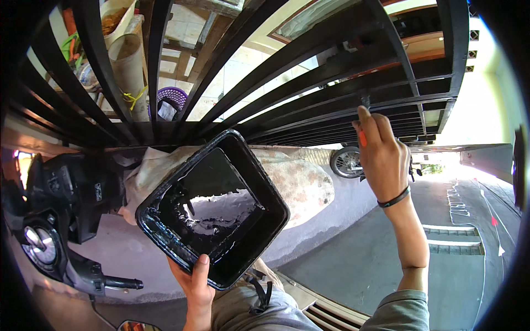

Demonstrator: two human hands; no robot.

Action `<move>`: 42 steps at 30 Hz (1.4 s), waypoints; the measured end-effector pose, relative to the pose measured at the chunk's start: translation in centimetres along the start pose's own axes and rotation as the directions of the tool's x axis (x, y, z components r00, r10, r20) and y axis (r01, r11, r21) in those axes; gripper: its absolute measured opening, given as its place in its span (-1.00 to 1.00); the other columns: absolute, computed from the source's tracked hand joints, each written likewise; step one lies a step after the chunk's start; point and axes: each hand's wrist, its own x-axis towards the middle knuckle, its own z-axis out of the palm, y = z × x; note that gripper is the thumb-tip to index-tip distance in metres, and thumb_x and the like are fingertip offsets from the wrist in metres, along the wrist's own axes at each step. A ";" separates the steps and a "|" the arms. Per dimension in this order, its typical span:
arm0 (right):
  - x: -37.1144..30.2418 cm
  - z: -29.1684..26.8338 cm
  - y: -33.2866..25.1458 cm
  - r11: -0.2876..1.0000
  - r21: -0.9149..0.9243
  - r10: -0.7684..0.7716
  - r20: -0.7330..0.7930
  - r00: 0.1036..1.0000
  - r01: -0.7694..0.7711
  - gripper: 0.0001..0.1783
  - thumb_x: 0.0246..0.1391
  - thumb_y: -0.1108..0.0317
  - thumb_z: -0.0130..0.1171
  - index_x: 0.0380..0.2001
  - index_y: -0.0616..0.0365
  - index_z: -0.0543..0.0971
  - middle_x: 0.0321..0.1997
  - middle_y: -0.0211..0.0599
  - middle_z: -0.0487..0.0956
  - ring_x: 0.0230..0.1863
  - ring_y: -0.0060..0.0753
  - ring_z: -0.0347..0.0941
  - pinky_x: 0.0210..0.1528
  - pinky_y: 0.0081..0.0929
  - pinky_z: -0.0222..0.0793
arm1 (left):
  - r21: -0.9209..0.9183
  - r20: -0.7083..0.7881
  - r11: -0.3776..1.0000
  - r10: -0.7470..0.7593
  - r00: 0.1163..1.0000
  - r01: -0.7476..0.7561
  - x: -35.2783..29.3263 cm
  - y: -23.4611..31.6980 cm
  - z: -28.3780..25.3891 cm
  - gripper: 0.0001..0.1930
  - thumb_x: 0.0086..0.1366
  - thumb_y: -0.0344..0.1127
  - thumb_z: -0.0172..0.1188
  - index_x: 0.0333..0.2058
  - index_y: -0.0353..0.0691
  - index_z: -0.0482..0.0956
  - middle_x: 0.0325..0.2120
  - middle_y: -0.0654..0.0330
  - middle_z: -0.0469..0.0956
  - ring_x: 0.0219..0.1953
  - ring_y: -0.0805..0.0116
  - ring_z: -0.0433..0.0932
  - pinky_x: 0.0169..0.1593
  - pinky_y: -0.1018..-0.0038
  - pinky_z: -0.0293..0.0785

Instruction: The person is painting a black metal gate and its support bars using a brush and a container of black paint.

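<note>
My left hand [194,287] grips the near edge of a square black tray [274,205], its thumb over the rim. Glossy black paint [205,175] lies in the tray and reflects light; smears coat its inner walls. My right hand [381,146] is raised at the right, fingers closed round a paintbrush with an orange handle [362,138]. The brush's dark tip is up against the slats of a black metal fence [331,96], where dark on dark makes the contact hard to see. A dark band circles my right wrist.
A stained cloth [298,182] hangs over the low wall under the fence. At the left stands a motorcycle [61,220]; another bike's wheel [346,161] shows beyond the wall. Behind the slats are a purple basket [175,96] and a pale tube-shaped container [126,60].
</note>
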 end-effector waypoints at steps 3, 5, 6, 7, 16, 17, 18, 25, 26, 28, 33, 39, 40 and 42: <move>1.1 -0.7 0.3 1.000 0.007 -0.006 -0.128 0.992 0.006 -0.63 0.23 0.38 0.31 0.09 0.15 0.57 -0.15 -0.30 0.58 -0.50 -0.28 0.64 -0.55 -0.40 0.55 | 0.014 -0.002 1.000 0.007 1.000 -0.007 0.0 -0.1 -0.3 -0.22 0.26 -0.44 0.29 0.41 -0.33 0.14 0.23 0.05 0.40 0.22 0.24 0.44 0.31 0.32 0.33; 1.7 -0.8 1.1 0.988 -0.136 0.054 -0.157 0.986 -0.076 -0.64 0.24 0.38 0.30 0.08 0.15 0.58 -0.15 -0.28 0.58 -0.50 -0.26 0.64 -0.54 -0.41 0.56 | 0.019 -0.006 1.000 0.008 1.000 -0.007 -0.1 -0.1 -0.5 -0.22 0.26 -0.45 0.29 0.41 -0.34 0.14 0.22 0.05 0.40 0.22 0.24 0.44 0.31 0.32 0.33; 1.4 -0.5 1.0 0.994 -0.096 0.041 -0.108 0.993 -0.051 -0.64 0.24 0.38 0.30 0.09 0.14 0.58 -0.15 -0.28 0.58 -0.50 -0.26 0.65 -0.54 -0.41 0.56 | 0.017 -0.011 1.000 0.001 1.000 0.000 -0.1 -0.1 -0.5 -0.21 0.26 -0.45 0.29 0.42 -0.34 0.13 0.22 0.05 0.40 0.21 0.24 0.45 0.31 0.33 0.33; 0.9 -0.2 0.7 0.998 -0.055 0.025 -0.059 0.998 -0.029 -0.64 0.24 0.38 0.30 0.09 0.14 0.58 -0.15 -0.28 0.58 -0.50 -0.27 0.65 -0.55 -0.41 0.56 | 0.015 -0.015 1.000 -0.006 1.000 0.007 -0.1 -0.1 -0.5 -0.21 0.26 -0.45 0.29 0.42 -0.35 0.13 0.22 0.05 0.40 0.21 0.24 0.45 0.31 0.33 0.33; 1.0 0.1 0.9 0.989 -0.140 0.033 -0.084 0.996 -0.044 -0.63 0.27 0.40 0.22 0.13 0.19 0.56 -0.17 -0.28 0.54 -0.53 -0.36 0.62 -0.57 -0.45 0.56 | 0.032 -0.009 0.999 0.014 1.000 -0.014 -0.4 -0.5 -1.0 -0.21 0.25 -0.46 0.29 0.41 -0.35 0.14 0.21 0.05 0.42 0.19 0.26 0.46 0.28 0.33 0.36; 0.3 1.5 0.9 0.997 -0.076 -0.003 -0.058 0.998 -0.002 -0.63 0.29 0.37 0.21 0.13 0.21 0.55 -0.17 -0.27 0.52 -0.56 -0.38 0.60 -0.58 -0.47 0.54 | 0.031 -0.005 1.000 0.005 1.000 -0.005 -0.4 -0.5 -0.9 -0.21 0.24 -0.46 0.29 0.41 -0.35 0.14 0.21 0.04 0.42 0.19 0.26 0.46 0.28 0.33 0.35; 0.2 2.1 -0.2 0.997 -0.065 -0.030 -0.034 0.999 0.028 -0.64 0.29 0.36 0.19 0.12 0.21 0.56 -0.22 -0.29 0.50 -0.56 -0.40 0.60 -0.60 -0.50 0.52 | 0.032 -0.005 0.999 0.001 1.000 -0.001 -0.4 -0.4 -0.8 -0.21 0.24 -0.46 0.29 0.41 -0.35 0.14 0.20 0.04 0.42 0.19 0.26 0.46 0.28 0.33 0.35; -0.9 9.1 -5.7 0.926 0.365 0.082 0.064 0.995 -0.100 -0.74 0.28 0.35 0.27 -0.01 0.18 0.63 -0.22 -0.18 0.64 -0.46 -0.12 0.64 -0.46 -0.28 0.56 | 0.065 -0.027 0.996 -0.060 0.998 0.062 -0.8 -0.1 -0.8 -0.20 0.23 -0.45 0.30 0.41 -0.34 0.15 0.21 0.05 0.41 0.20 0.26 0.45 0.29 0.33 0.34; -0.5 9.2 -6.1 0.865 0.486 0.120 0.048 0.992 -0.128 -0.77 0.28 0.38 0.27 -0.03 0.19 0.64 -0.23 -0.14 0.67 -0.40 -0.06 0.66 -0.41 -0.25 0.57 | 0.068 -0.030 0.997 -0.039 0.999 0.041 -0.8 -0.2 -1.0 -0.20 0.23 -0.46 0.30 0.41 -0.34 0.15 0.22 0.06 0.41 0.21 0.26 0.45 0.30 0.33 0.34; 0.3 9.6 -4.7 0.858 0.504 0.170 -0.101 0.980 -0.097 -0.78 0.29 0.32 0.26 -0.11 0.22 0.63 -0.29 -0.08 0.66 -0.43 -0.06 0.65 -0.42 -0.27 0.59 | 0.074 -0.030 0.997 -0.002 1.000 0.004 -0.8 -0.6 -1.5 -0.20 0.23 -0.46 0.30 0.41 -0.34 0.14 0.23 0.06 0.40 0.22 0.26 0.44 0.30 0.33 0.33; 2.1 4.5 -1.4 0.915 0.353 0.276 -0.199 0.940 -0.193 -0.77 0.31 0.35 0.24 -0.02 0.16 0.64 -0.21 -0.09 0.69 -0.31 -0.05 0.70 -0.37 -0.31 0.62 | 0.079 -0.042 0.997 -0.019 0.999 0.023 -0.9 -0.7 -1.4 -0.20 0.24 -0.46 0.29 0.42 -0.35 0.14 0.24 0.06 0.40 0.23 0.26 0.43 0.30 0.33 0.33; -0.4 8.4 -6.1 1.000 -0.004 -0.024 0.074 0.997 0.024 -0.53 0.16 0.46 0.20 0.17 0.23 0.50 -0.17 -0.27 0.52 -0.56 -0.41 0.64 -0.62 -0.49 0.56 | 0.072 -0.085 0.997 -0.016 0.996 0.023 -1.4 -1.4 -2.9 -0.22 0.23 -0.47 0.30 0.40 -0.35 0.16 0.23 0.04 0.40 0.22 0.23 0.44 0.30 0.30 0.35; -0.8 9.7 -6.9 0.998 -0.003 -0.064 0.130 0.989 0.065 -0.52 0.14 0.47 0.19 0.15 0.29 0.50 -0.17 -0.24 0.52 -0.56 -0.41 0.64 -0.61 -0.50 0.56 | 0.077 -0.080 0.997 -0.021 0.997 0.027 -1.4 -1.7 -3.3 -0.22 0.22 -0.47 0.30 0.39 -0.35 0.16 0.23 0.03 0.40 0.22 0.22 0.45 0.31 0.29 0.35; -1.0 12.1 -8.2 0.991 0.128 -0.060 0.204 0.977 0.035 -0.57 0.24 0.41 0.23 0.17 0.20 0.51 -0.13 -0.20 0.52 -0.51 -0.20 0.65 -0.55 -0.37 0.59 | 0.065 -0.115 0.998 -0.018 0.993 0.025 -1.8 -1.5 -3.2 -0.24 0.23 -0.47 0.27 0.39 -0.32 0.17 0.22 0.01 0.41 0.21 0.18 0.47 0.31 0.23 0.39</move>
